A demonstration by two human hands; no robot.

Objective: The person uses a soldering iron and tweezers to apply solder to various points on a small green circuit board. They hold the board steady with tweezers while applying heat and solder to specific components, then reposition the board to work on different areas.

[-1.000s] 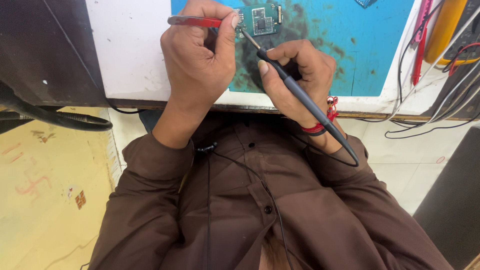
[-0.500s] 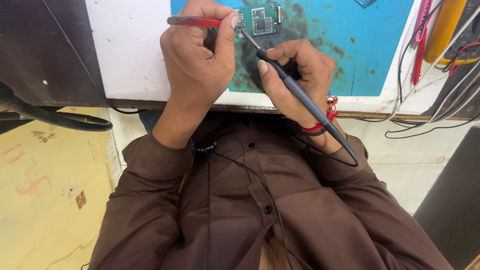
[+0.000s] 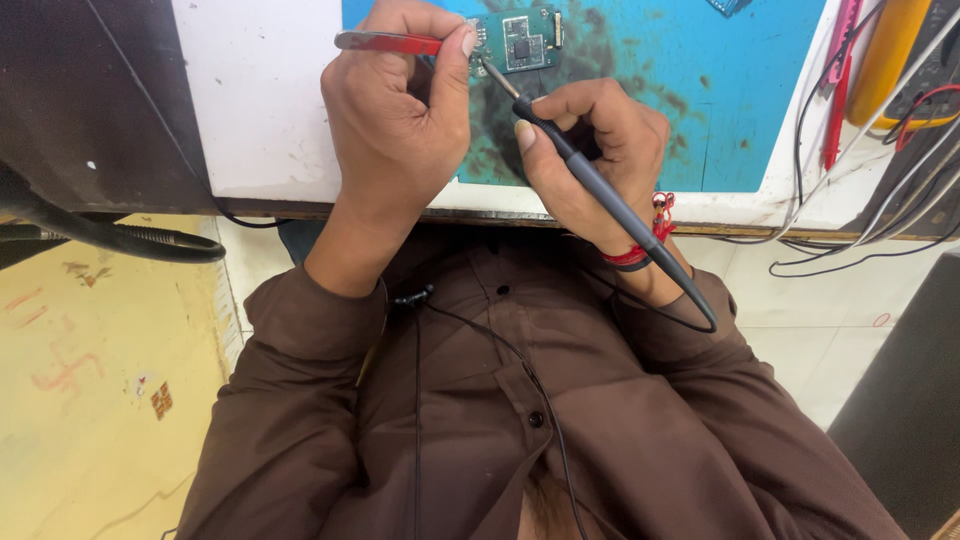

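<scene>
Head view shows our right hand (image 3: 590, 150) pinching a black probe (image 3: 600, 195) like a pen, thumb and forefinger pressed together on its shaft near the front, the metal tip slanting up and left onto the lower left corner of the board (image 3: 520, 42). Our left hand (image 3: 395, 120) closes its thumb and fingers on a red probe (image 3: 385, 42), which lies nearly level; its tip is hidden behind the thumb, so we cannot tell whether it meets the board's left edge.

That small green board, with a dark square chip at its middle, lies on the blue mat (image 3: 740, 100) at the top of the view, just beyond both sets of knuckles. The mat is stained dark around and below the board. It rests on a white bench (image 3: 255, 100) whose near edge crosses just under our wrists.

To probe well, we judge that both wrists should lean on that edge, the tips should sit still on single pads without bridging neighbours, and pressure should stay light so the loose board does not skid.

A red thread band (image 3: 640, 250) circles the right wrist. Further right, black and red leads (image 3: 850, 120) trail off the bench beside a yellow tool (image 3: 885, 55).
</scene>
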